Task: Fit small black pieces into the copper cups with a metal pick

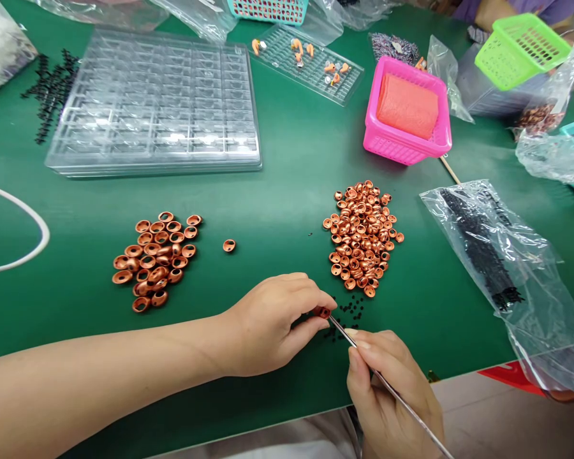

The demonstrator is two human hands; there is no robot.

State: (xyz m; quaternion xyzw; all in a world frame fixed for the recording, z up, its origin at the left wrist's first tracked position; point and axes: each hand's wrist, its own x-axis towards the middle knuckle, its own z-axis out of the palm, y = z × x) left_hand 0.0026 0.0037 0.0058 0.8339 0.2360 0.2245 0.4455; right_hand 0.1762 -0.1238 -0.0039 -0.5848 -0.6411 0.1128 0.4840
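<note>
Head view: pinched a copper-coloured cup [323, 312] in the left hand [270, 325] over the glossy green worktop [287, 204], near its front edge; gripped a thin metal rod [414, 414] in the right hand [397, 382], its tip at the cup. Saw pale floor [478, 405] below, a purple-clad person [500, 16] across.

The light is bright, seemingly from above; white glare sits on the clear, rectangular plastic trays [157, 105] at upper left; pale sheen lies across the flat green tabletop [287, 185]; the upper right corner is slightly blurred.

Green tabletop [287, 210], pale tiled floor [476, 411]
</note>
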